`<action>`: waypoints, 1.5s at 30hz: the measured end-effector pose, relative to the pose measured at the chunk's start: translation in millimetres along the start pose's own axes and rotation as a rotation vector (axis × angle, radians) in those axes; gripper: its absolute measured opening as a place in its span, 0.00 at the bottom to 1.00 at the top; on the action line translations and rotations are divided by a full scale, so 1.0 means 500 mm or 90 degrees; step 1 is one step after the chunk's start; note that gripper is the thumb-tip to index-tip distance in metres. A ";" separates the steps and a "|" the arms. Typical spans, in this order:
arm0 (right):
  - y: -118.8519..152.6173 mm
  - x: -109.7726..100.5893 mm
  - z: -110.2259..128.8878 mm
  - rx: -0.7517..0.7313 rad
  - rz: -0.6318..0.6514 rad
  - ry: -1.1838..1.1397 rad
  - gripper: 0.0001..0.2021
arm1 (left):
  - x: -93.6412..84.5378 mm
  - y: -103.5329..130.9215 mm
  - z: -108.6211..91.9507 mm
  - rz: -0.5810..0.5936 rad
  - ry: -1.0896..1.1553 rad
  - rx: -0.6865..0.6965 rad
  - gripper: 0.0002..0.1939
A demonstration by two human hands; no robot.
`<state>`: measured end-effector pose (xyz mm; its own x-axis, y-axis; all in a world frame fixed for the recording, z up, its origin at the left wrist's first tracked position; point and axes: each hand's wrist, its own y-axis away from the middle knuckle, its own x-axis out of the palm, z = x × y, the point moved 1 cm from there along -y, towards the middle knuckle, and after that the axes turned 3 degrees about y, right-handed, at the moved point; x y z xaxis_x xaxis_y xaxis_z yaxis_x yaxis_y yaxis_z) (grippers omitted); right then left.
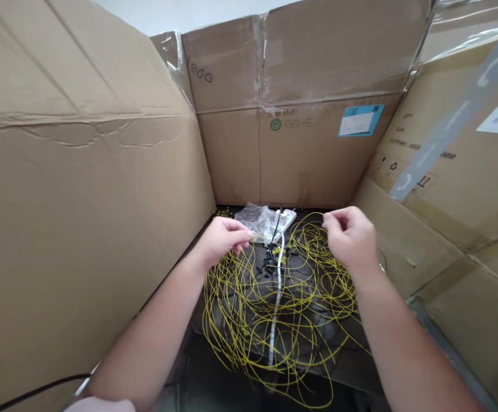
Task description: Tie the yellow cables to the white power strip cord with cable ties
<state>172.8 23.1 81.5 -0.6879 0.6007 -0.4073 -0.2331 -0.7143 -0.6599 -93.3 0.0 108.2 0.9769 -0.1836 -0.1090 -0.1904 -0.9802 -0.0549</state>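
Observation:
A loose tangle of thin yellow cable (249,320) spreads over a dark surface in several loops. My left hand (228,237) is at the tangle's upper left, fingers pinched on a yellow strand. Over the upper right side, my right hand (351,234) is closed, thumb against forefinger, with a yellow strand running to its fingertips. Between the hands lie small black pieces (268,266) and yellow bits. A white cable (279,274) runs down the middle, on the tangle. Behind it are a clear plastic bag (255,220) and a white power strip (288,219).
Tall cardboard walls stand at the left (81,229), the back (304,166) and the right (467,217). A black cord (38,389) crosses the lower left corner. Small yellow pieces (224,213) lie near the back left corner.

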 end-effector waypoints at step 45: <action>0.094 -0.054 -0.065 -0.118 0.184 0.253 0.06 | 0.088 0.021 0.098 0.135 0.663 -0.076 0.06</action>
<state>203.0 -14.8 41.0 -0.3843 0.5040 -0.7735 0.0780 -0.8171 -0.5712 -57.1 -14.5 54.1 0.5375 -0.2687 0.7993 -0.4097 -0.9117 -0.0310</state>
